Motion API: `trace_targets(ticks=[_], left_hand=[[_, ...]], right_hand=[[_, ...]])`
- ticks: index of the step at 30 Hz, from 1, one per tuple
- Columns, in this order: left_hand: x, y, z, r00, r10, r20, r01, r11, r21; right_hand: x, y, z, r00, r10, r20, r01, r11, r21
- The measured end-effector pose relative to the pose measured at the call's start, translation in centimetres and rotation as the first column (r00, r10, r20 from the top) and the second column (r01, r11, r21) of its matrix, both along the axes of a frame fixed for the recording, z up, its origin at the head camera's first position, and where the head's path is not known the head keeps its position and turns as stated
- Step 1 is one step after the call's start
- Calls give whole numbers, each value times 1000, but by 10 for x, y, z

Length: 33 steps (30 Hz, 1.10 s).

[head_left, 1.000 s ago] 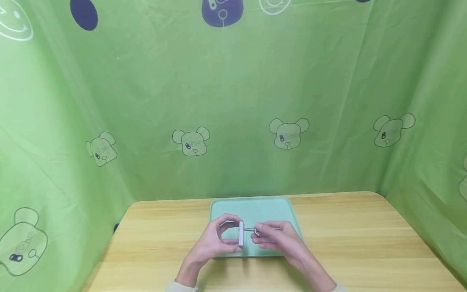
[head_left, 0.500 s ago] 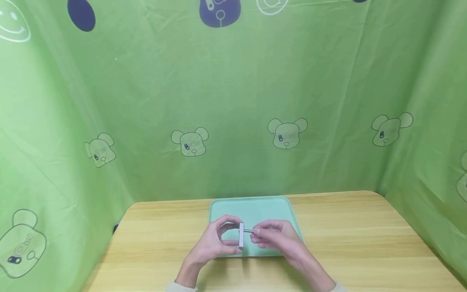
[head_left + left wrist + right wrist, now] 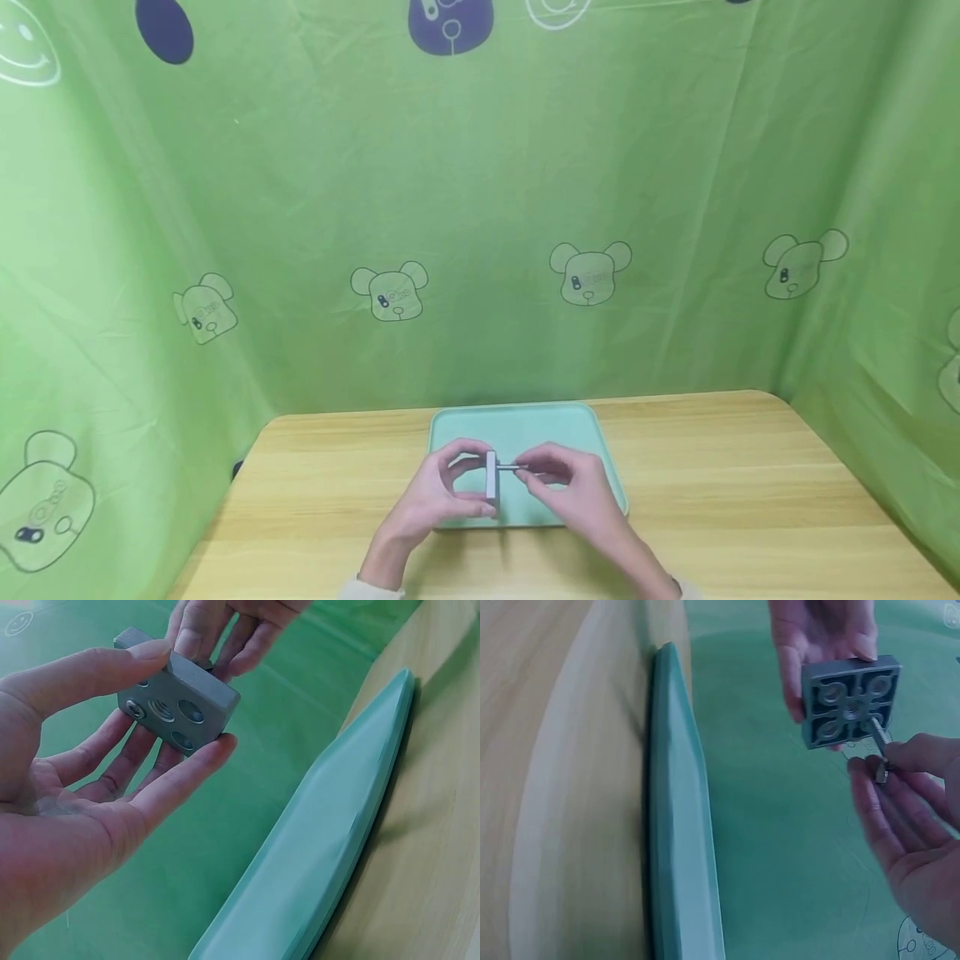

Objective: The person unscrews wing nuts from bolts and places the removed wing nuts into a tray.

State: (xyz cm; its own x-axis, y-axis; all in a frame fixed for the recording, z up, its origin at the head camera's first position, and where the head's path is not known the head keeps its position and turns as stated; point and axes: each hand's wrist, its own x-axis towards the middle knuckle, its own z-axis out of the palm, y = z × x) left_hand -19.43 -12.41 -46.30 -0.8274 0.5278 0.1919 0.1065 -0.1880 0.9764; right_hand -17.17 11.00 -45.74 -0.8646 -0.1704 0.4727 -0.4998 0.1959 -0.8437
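Note:
My left hand (image 3: pixel 429 502) holds a grey square metal plate (image 3: pixel 184 697) by its edges, upright above the tray, thumb on one edge and fingers on the opposite one. The plate has several round holes; its ribbed face shows in the right wrist view. A threaded bolt (image 3: pixel 880 736) stands out from a corner hole on that face. Its tip appears inside a corner hole on the smooth face in the left wrist view. My right hand (image 3: pixel 583 490) pinches the bolt's outer end with thumb and fingers. Fingers partly hide the metallic bolt head (image 3: pixel 883 772).
A light green tray (image 3: pixel 547 421) with a low rim lies on the wooden table (image 3: pixel 720 467) beneath both hands. Green printed cloth (image 3: pixel 487 183) hangs behind the table and along both sides.
My right hand's fingers have shifted and spread more around the bolt's outer end. The plate has moved slightly left and up, still in my left hand.

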Motion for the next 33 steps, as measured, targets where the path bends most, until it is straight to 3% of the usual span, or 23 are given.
trace_targets(ticks=[3,5,7,11,13,15,17,20,23,24,29,33], left_hand=[[0,-1,0,1000,-5,7,5,1000,14],[0,-2,0,1000,-12,9,12,1000,20],[-1,-3,1,1000,-21,13,20,999,29],[-1,-4,0,999,-41,17,40,998,48],[-1,-5,0,999,-51,17,50,997,55],[-1,-5,0,998,-57,19,56,997,61],[-1,-6,-1,998,-61,21,60,996,64],[-1,-6,-1,998,-64,22,63,996,67],[-1,-7,-2,998,-68,19,66,995,71],[-1,-7,-2,998,-66,18,65,995,70],[-2,-7,-2,999,-46,14,45,997,64],[-2,-6,-1,1000,-22,9,22,999,44]], right_hand=[[-3,-1,-4,981,-17,-194,28,998,58],[-5,-1,-5,949,-10,-315,40,995,88],[-7,0,-5,887,13,-462,51,991,124],[-12,1,-6,720,41,-692,111,978,174],[-14,0,-6,651,52,-757,137,973,184],[-15,-1,-5,602,59,-797,157,969,191],[-15,-1,-5,569,64,-820,174,965,196],[-15,-2,-5,548,65,-834,189,961,200],[-15,-3,-7,574,62,-817,177,964,198],[-15,-3,-7,601,61,-797,166,966,199],[-11,-1,-7,785,34,-619,78,985,154],[-6,1,-5,927,2,-374,14,999,40]])
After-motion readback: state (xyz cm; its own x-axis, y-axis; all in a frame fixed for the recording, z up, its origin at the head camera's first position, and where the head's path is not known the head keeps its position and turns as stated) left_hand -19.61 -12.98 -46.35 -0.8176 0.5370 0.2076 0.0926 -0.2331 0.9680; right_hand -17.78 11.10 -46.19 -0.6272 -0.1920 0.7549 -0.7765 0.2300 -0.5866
